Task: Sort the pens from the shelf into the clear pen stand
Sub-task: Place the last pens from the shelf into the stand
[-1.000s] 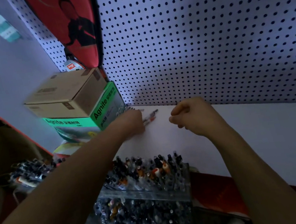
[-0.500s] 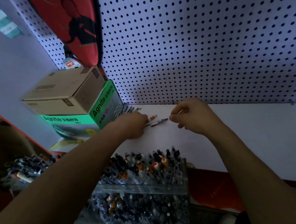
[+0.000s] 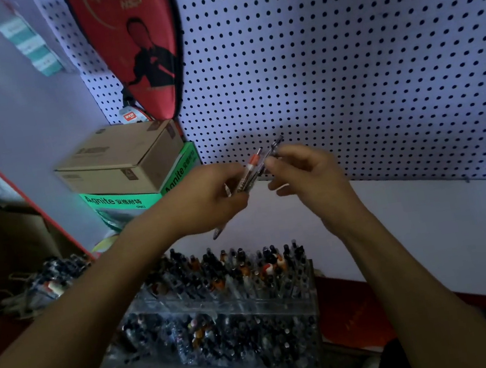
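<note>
— Plastic, those pens [image 3: 251,171]: light, stiff and smooth, so a bundle could slide apart. Where are they?

— Raised above the white shelf [image 3: 432,234], in front of the pegboard [image 3: 342,58]. The left hand [image 3: 206,200] has its fingers curled round the lower barrels of a few; one tip pokes out below the palm.

— And the right hand [image 3: 306,174]?

— Its thumb and forefinger pinch the upper end of one dark pen, I judge to draw it out. Holding mid-barrel seems steadier than by the clip.

— What changed from half a second ago?

— Then both hands were down on the shelf gathering pens; now they are lifted off it, nearer the green box [image 3: 130,200]. The clear pen stand [image 3: 222,306] below, already crowded, has yet to receive these.
</note>
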`<state>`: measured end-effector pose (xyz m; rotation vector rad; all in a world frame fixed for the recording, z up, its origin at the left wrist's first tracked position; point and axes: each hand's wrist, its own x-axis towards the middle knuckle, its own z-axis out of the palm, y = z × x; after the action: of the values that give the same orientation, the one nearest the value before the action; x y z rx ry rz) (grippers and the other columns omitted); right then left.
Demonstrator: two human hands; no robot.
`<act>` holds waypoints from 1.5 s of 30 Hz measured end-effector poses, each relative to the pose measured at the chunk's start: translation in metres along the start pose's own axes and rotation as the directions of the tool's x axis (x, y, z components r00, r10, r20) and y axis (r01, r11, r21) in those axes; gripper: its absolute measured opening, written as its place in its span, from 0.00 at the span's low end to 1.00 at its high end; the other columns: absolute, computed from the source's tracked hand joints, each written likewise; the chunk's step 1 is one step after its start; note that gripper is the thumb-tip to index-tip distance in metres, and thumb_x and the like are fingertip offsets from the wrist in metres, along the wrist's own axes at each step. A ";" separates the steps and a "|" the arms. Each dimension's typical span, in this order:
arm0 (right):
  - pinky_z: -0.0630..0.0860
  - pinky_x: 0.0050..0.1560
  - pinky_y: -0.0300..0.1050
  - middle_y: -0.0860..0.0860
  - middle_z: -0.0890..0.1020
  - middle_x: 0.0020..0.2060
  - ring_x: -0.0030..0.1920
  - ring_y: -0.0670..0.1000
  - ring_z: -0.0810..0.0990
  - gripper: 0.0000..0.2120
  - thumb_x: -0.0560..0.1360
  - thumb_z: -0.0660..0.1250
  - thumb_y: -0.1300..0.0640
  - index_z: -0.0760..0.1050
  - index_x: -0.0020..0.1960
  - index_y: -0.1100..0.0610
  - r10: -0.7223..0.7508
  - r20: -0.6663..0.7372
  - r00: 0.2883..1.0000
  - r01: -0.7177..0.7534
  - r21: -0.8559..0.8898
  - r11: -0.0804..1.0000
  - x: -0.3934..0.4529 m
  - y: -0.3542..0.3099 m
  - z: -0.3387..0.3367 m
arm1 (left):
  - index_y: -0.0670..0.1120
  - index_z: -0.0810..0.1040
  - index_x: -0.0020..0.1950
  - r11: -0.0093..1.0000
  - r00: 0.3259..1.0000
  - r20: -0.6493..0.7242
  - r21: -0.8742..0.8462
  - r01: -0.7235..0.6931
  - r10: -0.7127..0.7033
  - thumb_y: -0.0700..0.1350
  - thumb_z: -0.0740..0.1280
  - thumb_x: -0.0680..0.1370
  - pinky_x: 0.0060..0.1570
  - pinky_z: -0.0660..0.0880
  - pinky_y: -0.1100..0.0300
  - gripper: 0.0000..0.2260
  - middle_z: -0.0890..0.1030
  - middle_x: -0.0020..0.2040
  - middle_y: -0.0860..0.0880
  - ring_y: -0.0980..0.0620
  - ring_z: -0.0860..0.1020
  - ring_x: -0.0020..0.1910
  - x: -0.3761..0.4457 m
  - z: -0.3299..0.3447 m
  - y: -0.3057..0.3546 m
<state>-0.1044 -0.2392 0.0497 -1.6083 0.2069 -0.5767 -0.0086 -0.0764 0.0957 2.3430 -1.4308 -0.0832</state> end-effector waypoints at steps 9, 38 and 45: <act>0.79 0.37 0.45 0.53 0.81 0.34 0.33 0.51 0.79 0.05 0.79 0.65 0.62 0.78 0.45 0.59 0.056 0.050 0.997 -0.067 0.241 0.968 -0.038 -0.037 0.054 | 0.44 0.78 0.55 0.768 0.981 0.000 -0.623 0.152 -0.195 0.38 0.64 0.80 0.37 0.74 0.55 0.06 0.81 0.32 0.46 0.45 0.80 0.32 -0.092 -0.008 0.005; 0.81 0.40 0.58 0.54 0.83 0.40 0.39 0.54 0.84 0.05 0.81 0.62 0.53 0.71 0.55 0.52 -0.048 0.457 0.888 0.256 -0.405 0.878 -0.124 0.047 0.206 | 0.33 0.73 0.52 0.471 0.623 -0.184 -0.817 0.333 -0.761 0.33 0.65 0.79 0.40 0.80 0.64 0.05 0.80 0.40 0.39 0.53 0.81 0.38 -0.266 0.047 -0.101; 0.77 0.35 0.41 0.52 0.82 0.39 0.36 0.46 0.80 0.05 0.81 0.62 0.55 0.71 0.57 0.52 -0.104 0.417 0.903 0.319 -0.487 0.813 -0.120 0.051 0.202 | 0.39 0.75 0.47 0.525 0.606 -0.244 -0.778 0.343 -0.757 0.32 0.65 0.79 0.36 0.80 0.61 0.03 0.81 0.29 0.55 0.58 0.81 0.30 -0.252 0.061 -0.100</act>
<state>-0.1001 -0.0137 -0.0327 -2.2936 -0.1174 -0.3835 -0.0599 0.1642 -0.0346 1.8532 -0.1693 -0.0621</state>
